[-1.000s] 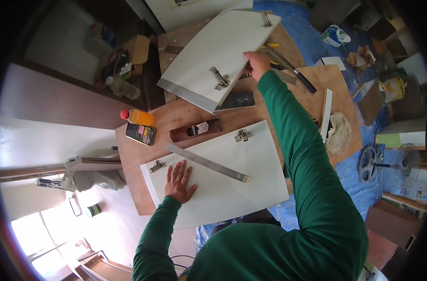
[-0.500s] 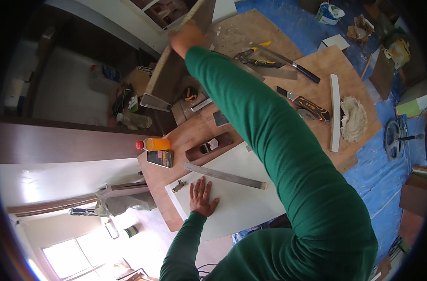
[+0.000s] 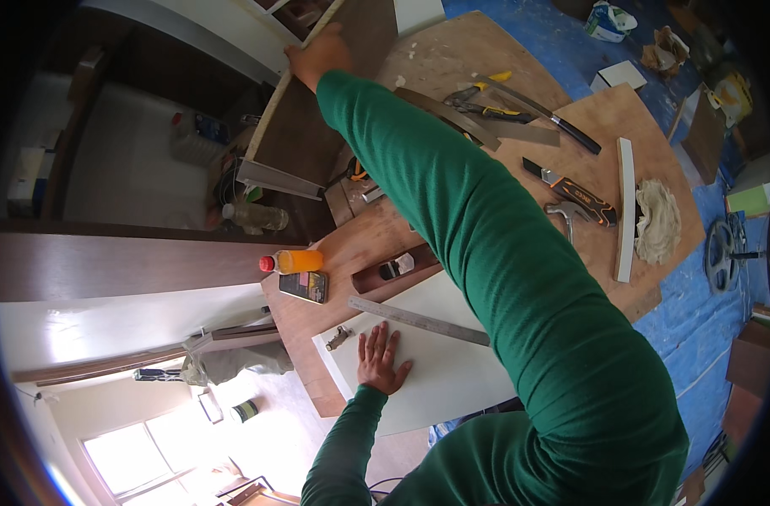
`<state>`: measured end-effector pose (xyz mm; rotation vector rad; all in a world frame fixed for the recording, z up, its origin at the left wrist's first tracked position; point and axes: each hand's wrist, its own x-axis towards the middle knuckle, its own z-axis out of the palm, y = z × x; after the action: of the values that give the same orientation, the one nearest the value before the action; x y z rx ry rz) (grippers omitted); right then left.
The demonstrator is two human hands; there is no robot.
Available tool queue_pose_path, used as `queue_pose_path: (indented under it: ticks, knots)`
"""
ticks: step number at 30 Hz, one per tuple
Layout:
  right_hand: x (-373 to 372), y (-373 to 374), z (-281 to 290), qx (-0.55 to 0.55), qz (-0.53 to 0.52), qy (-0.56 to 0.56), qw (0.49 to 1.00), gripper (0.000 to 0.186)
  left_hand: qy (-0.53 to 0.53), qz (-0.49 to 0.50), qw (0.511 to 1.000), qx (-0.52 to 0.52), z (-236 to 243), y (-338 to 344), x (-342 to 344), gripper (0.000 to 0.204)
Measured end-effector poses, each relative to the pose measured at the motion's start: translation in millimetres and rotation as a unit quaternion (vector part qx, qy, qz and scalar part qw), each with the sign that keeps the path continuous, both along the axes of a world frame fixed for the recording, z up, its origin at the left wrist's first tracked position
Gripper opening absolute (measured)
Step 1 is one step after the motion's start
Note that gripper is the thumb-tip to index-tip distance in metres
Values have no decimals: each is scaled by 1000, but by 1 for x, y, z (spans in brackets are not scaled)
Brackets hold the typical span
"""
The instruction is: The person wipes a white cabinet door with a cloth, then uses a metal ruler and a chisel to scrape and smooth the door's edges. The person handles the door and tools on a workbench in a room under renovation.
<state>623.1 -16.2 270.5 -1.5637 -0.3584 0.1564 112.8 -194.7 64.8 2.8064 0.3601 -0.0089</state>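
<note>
Right hand grips board at top of frame; left hand flat on white panel, lower centre.

Right hand (image 3: 317,52), arm in green sleeve stretched up, fingers curled around the edge of a tilted brown board (image 3: 317,126) in the upper centre-left. Left hand (image 3: 380,361) spread, palm pressed on a white panel (image 3: 435,379) lying on the wooden worktable (image 3: 452,59). Steel ruler (image 3: 418,320) rests on the panel just above the fingertips. Orange bottle (image 3: 294,261) and dark phone (image 3: 304,287) left of the panel. Hammer (image 3: 562,215) and utility knife (image 3: 570,190) right of the arm.
</note>
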Motion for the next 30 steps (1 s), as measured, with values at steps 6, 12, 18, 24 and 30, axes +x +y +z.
queue_pose_path:
  ticks: [6,12,18,24,30]
  knots:
    - [13,-17,-3,-26,55,6,998,103,0,0,1000,-4,0,0,0,78]
    - [62,-15,-22,27,-54,52,997,115,7,1,1000,4,1,0,-2,79]
    - [110,-19,-48,118,-80,87,986,105,5,1,1000,3,2,-1,-1,79]
    - [121,-17,-50,51,-116,31,991,92,4,-1,1000,-2,1,0,0,78]
    - [117,-23,-51,149,-128,13,980,81,4,0,1000,4,3,-1,-1,79]
